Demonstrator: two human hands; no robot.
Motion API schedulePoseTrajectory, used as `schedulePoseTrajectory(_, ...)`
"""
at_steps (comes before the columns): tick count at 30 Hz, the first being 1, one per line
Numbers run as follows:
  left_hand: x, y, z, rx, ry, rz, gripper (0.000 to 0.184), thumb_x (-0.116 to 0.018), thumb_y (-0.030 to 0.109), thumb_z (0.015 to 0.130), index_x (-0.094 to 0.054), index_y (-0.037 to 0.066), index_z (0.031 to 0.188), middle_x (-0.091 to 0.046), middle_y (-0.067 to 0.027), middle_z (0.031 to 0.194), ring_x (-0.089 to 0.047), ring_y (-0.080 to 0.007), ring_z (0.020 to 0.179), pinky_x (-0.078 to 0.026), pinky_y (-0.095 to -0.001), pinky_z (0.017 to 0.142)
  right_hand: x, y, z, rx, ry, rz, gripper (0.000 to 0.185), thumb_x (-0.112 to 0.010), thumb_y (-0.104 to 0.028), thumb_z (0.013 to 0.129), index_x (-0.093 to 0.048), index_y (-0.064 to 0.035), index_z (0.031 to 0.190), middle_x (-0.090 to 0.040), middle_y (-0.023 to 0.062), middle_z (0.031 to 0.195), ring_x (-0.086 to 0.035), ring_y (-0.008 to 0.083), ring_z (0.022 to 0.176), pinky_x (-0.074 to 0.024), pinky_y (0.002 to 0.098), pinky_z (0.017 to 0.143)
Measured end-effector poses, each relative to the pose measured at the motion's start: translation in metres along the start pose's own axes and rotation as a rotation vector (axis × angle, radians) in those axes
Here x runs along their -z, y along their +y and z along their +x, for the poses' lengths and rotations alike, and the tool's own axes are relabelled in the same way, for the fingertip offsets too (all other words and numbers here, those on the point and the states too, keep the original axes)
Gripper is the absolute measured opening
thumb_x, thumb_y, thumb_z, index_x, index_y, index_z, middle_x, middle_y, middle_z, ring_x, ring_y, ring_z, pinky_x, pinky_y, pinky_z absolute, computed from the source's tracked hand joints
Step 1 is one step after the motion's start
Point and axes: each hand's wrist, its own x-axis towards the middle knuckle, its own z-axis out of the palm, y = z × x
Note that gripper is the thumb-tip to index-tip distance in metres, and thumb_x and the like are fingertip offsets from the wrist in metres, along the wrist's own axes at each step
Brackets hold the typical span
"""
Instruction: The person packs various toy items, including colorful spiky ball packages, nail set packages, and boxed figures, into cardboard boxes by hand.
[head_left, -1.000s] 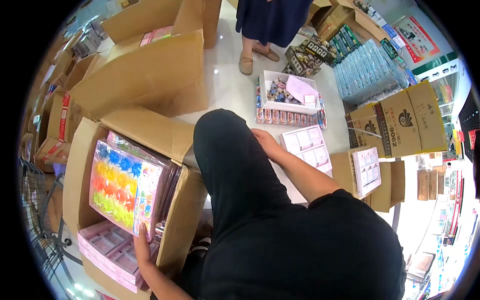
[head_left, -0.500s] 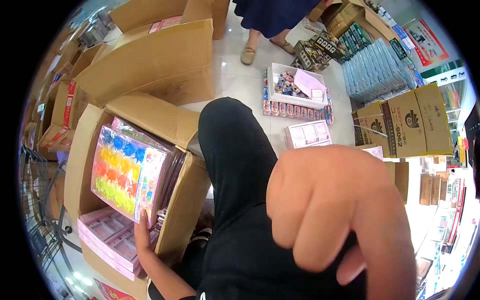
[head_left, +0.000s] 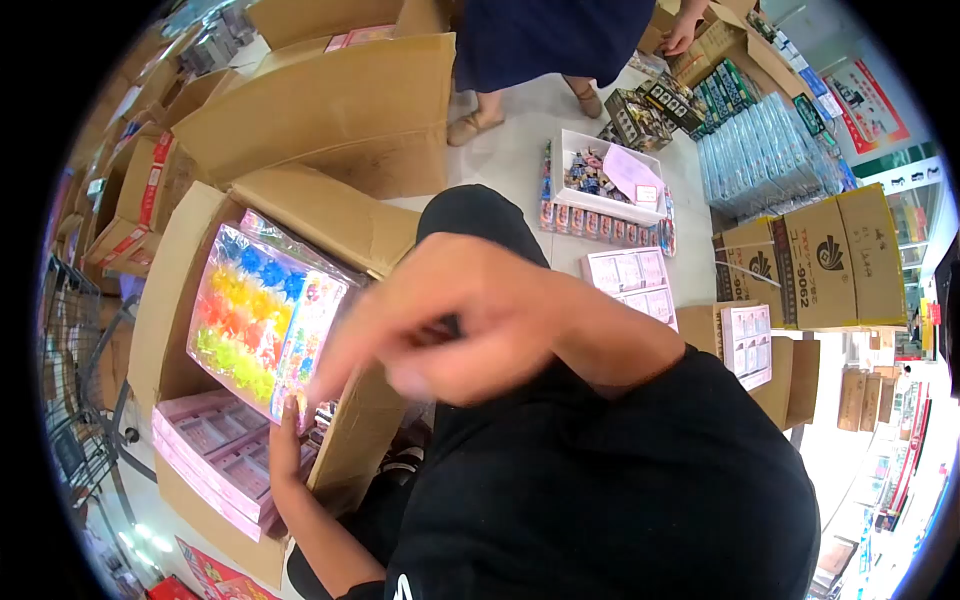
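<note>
A flat clear packet of spiky toys [head_left: 243,315] in blue, yellow, orange and green rows leans upright inside an open cardboard box [head_left: 165,300]. My left hand [head_left: 287,450] grips its lower right corner, one digit in front and the others hidden behind. More such packets stand behind it, partly covered. My right hand [head_left: 470,310], blurred by motion, is over the box's right flap, with index finger and thumb apart and nothing visible between them. Its fingertip is beside the packet's right edge; whether it touches I cannot tell. Pink boxed sets [head_left: 215,455] lie in the box's lower part.
A larger open carton [head_left: 320,115] stands behind. On the floor are a white tray [head_left: 612,208] of small items, pink boxes [head_left: 630,280] and a brown carton [head_left: 840,255]. A person in a dark skirt [head_left: 550,40] stands ahead. A wire cart [head_left: 75,370] is at left.
My right hand has swung from the right, near the camera, leftward to the packet's right edge, its index finger extending. My left hand stays on the packet. The other person's feet have shifted.
</note>
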Motion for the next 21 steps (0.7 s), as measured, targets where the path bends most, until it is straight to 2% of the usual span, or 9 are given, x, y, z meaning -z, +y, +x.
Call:
schedulePoseTrajectory(1, -0.002, 0.007, -0.002, -0.011, 0.004, -0.062, 0.084, -0.056, 0.058, 0.098, -0.039, -0.006, 0.150, -0.048, -0.0155, 0.149, -0.047, -0.0253, 0.134, -0.036, -0.0358, 0.111, -0.002, 0.017, 0.003, -0.055, 0.028, -0.112, 0.034, -0.062, -0.010, 0.083, -0.074, -0.0090, 0.115, -0.072, 0.0042, 0.080, -0.059, 0.0159, 0.058, -0.0443, 0.0294, 0.055)
schedulePoseTrajectory(3, 0.003, -0.005, 0.004, -0.028, -0.012, -0.077, 0.082, -0.056, 0.057, 0.099, -0.041, -0.007, 0.149, -0.048, -0.0161, 0.149, -0.046, -0.0251, 0.135, -0.034, -0.0353, 0.114, -0.009, 0.058, 0.008, -0.193, 0.067, -0.423, 0.032, -0.064, -0.013, 0.087, -0.072, -0.0105, 0.118, -0.068, 0.0060, 0.073, -0.067, 0.0230, 0.069, -0.0504, 0.0382, 0.065)
schedulePoseTrajectory(6, -0.001, 0.002, -0.001, 0.020, -0.019, -0.120, 0.080, -0.056, 0.056, 0.099, -0.042, -0.006, 0.148, -0.048, -0.0162, 0.148, -0.046, -0.0248, 0.135, -0.033, -0.0352, 0.114, -0.018, 0.135, -0.002, -0.129, 0.093, -0.609, 0.028, -0.062, -0.014, 0.087, -0.073, -0.0137, 0.113, -0.070, 0.0092, 0.080, -0.068, 0.0277, 0.073, -0.0521, 0.0399, 0.067)
schedulePoseTrajectory(8, -0.006, 0.015, -0.008, 0.004, -0.005, -0.087, 0.079, -0.056, 0.055, 0.099, -0.043, -0.006, 0.148, -0.049, -0.0159, 0.147, -0.046, -0.0245, 0.135, -0.032, -0.0352, 0.114, -0.024, 0.169, -0.007, -0.188, -0.031, -0.729, 0.027, -0.060, -0.017, 0.088, -0.071, -0.0131, 0.112, -0.073, 0.0128, 0.090, -0.069, 0.0334, 0.083, -0.0541, 0.0435, 0.074)
schedulePoseTrajectory(9, -0.007, 0.016, -0.008, 0.009, 0.005, -0.088, 0.079, -0.056, 0.055, 0.099, -0.043, -0.006, 0.148, -0.049, -0.0159, 0.147, -0.046, -0.0245, 0.135, -0.032, -0.0352, 0.114, -0.025, 0.167, -0.005, -0.182, -0.038, -0.722, 0.027, -0.060, -0.017, 0.088, -0.071, -0.0131, 0.112, -0.073, 0.0128, 0.090, -0.069, 0.0334, 0.083, -0.0541, 0.0435, 0.074)
schedulePoseTrajectory(12, 0.005, -0.012, 0.007, 0.019, -0.028, -0.186, 0.074, -0.061, 0.049, 0.099, -0.045, -0.005, 0.147, -0.051, -0.0129, 0.146, -0.047, -0.0231, 0.133, -0.033, -0.0345, 0.114, -0.024, 0.155, 0.008, -0.413, -0.145, -0.753, 0.032, -0.059, -0.022, 0.088, -0.067, -0.0138, 0.118, -0.072, 0.0148, 0.102, -0.067, 0.0355, 0.098, -0.0535, 0.0459, 0.084)
schedulePoseTrajectory(16, -0.006, 0.005, -0.005, 0.100, 0.038, -0.164, 0.063, -0.064, 0.047, 0.097, -0.058, -0.002, 0.137, -0.060, -0.0089, 0.135, -0.053, -0.0200, 0.125, -0.037, -0.0327, 0.110, -0.017, 0.166, 0.007, -0.422, -0.160, -0.697, 0.035, -0.061, -0.029, 0.093, -0.064, -0.0118, 0.123, -0.071, 0.0145, 0.114, -0.067, 0.0339, 0.106, -0.0526, 0.0450, 0.089)
schedulePoseTrajectory(18, -0.008, -0.012, 0.006, -0.071, 0.021, -0.180, 0.064, -0.065, 0.048, 0.097, -0.058, -0.002, 0.137, -0.063, -0.0081, 0.130, -0.055, -0.0207, 0.119, -0.041, -0.0339, 0.106, -0.017, 0.155, 0.009, -0.465, -0.136, -0.673, 0.033, -0.062, -0.030, 0.091, -0.066, -0.0137, 0.120, -0.071, 0.0162, 0.109, -0.067, 0.0358, 0.103, -0.0529, 0.0458, 0.088)
schedulePoseTrajectory(21, -0.014, -0.002, 0.002, -0.095, 0.029, -0.187, 0.065, -0.065, 0.047, 0.097, -0.055, -0.002, 0.140, -0.063, -0.0097, 0.130, -0.056, -0.0204, 0.117, -0.042, -0.0343, 0.105, -0.019, 0.145, 0.016, -0.536, -0.120, -0.651, 0.030, -0.065, -0.026, 0.089, -0.069, -0.0105, 0.114, -0.072, 0.0164, 0.101, -0.069, 0.0349, 0.094, -0.0536, 0.0437, 0.082)
